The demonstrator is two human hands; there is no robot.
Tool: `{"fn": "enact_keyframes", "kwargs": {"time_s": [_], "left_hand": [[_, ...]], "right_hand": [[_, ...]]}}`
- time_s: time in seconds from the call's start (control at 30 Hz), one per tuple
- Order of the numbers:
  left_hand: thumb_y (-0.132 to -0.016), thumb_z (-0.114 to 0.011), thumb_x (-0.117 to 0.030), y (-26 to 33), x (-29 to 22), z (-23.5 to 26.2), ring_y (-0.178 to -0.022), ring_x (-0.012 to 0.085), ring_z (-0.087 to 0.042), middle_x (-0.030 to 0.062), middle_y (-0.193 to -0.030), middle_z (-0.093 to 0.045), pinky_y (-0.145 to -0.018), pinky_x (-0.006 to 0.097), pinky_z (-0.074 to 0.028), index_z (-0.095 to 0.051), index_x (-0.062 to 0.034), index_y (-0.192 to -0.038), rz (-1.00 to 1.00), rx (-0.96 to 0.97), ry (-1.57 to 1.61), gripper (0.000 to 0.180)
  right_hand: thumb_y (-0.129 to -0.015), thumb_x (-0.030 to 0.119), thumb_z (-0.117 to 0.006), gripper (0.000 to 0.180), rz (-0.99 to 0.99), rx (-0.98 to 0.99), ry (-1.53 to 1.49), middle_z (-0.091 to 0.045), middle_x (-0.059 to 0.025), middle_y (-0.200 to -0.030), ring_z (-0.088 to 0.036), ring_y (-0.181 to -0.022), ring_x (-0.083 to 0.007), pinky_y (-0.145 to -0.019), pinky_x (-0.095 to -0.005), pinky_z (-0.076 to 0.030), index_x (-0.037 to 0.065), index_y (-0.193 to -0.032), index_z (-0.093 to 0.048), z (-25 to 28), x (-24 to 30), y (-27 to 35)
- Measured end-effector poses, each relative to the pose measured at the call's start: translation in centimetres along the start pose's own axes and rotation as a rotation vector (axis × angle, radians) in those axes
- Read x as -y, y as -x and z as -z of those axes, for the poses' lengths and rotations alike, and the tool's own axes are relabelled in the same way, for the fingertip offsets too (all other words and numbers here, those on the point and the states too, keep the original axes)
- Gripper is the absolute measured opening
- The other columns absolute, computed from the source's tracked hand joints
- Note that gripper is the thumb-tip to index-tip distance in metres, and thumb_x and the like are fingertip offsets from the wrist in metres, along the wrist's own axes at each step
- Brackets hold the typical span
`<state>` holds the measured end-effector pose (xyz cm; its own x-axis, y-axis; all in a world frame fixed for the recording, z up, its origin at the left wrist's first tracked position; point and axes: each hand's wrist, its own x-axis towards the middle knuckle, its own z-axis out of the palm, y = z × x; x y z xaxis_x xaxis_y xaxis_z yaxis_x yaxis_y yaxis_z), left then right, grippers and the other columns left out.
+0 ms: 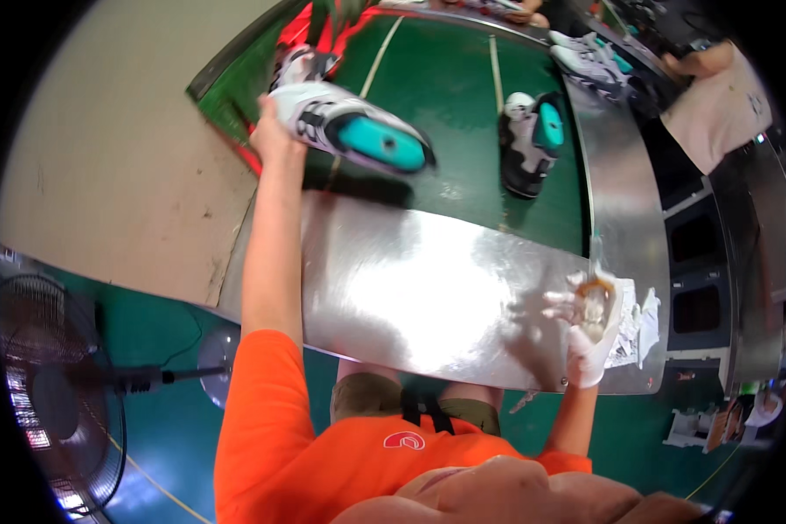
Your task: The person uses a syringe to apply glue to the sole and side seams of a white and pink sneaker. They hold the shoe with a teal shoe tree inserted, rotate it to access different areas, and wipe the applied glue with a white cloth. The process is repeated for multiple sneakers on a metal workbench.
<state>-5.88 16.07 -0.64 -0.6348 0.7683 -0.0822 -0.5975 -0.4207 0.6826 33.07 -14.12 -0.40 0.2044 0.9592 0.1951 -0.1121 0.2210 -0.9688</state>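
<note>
Left hand [271, 131] grips a white sneaker with teal sole [354, 131] above the green conveyor belt [445, 79]. Gloved right hand [589, 327] clutches a small brush [596, 262] over the shiny metal worktop [410, 297].

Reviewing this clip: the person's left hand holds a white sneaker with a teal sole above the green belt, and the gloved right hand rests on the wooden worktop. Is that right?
Not quite. The head view shows the worktop is shiny sheet metal, not wood. The rest stands: the left hand holds the white sneaker with a teal sole above the green conveyor belt, and the white-gloved right hand rests on that metal worktop.
</note>
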Motion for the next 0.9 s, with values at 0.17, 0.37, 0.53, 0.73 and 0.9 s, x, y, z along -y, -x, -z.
{"fn": "enact_keyframes", "kwargs": {"time_s": [0.17,0.37,0.53,0.73,0.9], "left_hand": [[-0.088,-0.061,-0.047,-3.7,4.3,3.0,-0.109,0.0508,-0.056,0.043,-0.119,-0.051,-0.095,0.048,-0.046,-0.032,0.0251,-0.12,-0.57,-0.263,-1.201,0.084],[-0.089,-0.061,-0.054,-8.0,-1.2,2.4,-0.081,0.0318,-0.067,0.0221,-0.107,-0.063,-0.054,0.031,-0.058,-0.056,0.0036,-0.12,0.257,0.292,-1.295,0.066],[-0.098,-0.047,-0.048,-5.5,2.0,4.3,-0.09,0.04,-0.065,0.0146,-0.136,-0.049,-0.065,0.046,-0.061,-0.039,-0.0115,-0.141,0.568,0.304,-1.268,0.056],[-0.094,-0.048,-0.028,1.4,3.1,-14.2,-0.1,0.0392,-0.066,0.022,-0.103,-0.069,-0.084,0.05,-0.052,-0.064,-0.0032,-0.104,-0.804,0.604,-2.481,0.031],[-0.078,-0.066,-0.06,4.8,6.1,-11.7,-0.118,0.0466,-0.051,0.0318,-0.125,-0.052,-0.091,0.059,-0.044,-0.026,-0.0084,-0.148,-1.028,0.523,-2.126,0.096]], "right_hand": [[-0.068,-0.002,-0.077,0.073,0.056,-0.379,0.317,-0.05,-0.0121,-0.116,-0.06,-0.088,-0.0176,-0.078,-0.0286,-0.053,0.002,-0.13,-0.039,3.4,-2.7,5.5],[-0.068,-0.001,-0.079,0.076,-0.074,-0.379,0.218,-0.052,-0.0125,-0.109,-0.057,-0.082,-0.0136,-0.074,-0.0258,-0.05,0.002,-0.132,-0.039,4.1,-3.5,6.6],[-0.066,0.0,-0.082,0.081,-0.107,-0.391,0.099,-0.053,-0.0101,-0.108,-0.056,-0.082,-0.0113,-0.075,-0.0247,-0.05,0.001,-0.135,-0.039,3.9,-2.7,6.4],[-0.066,-0.003,-0.081,0.081,-0.171,-0.359,0.128,-0.053,-0.0093,-0.109,-0.055,-0.08,-0.0092,-0.073,-0.023,-0.049,0.002,-0.136,-0.04,3.8,-2.6,5.9],[-0.064,0.0,-0.082,0.081,-0.132,-0.379,0.183,-0.053,-0.0118,-0.11,-0.057,-0.081,-0.0132,-0.073,-0.0258,-0.051,0.002,-0.134,-0.041,4.3,-3.1,6.2]]}}
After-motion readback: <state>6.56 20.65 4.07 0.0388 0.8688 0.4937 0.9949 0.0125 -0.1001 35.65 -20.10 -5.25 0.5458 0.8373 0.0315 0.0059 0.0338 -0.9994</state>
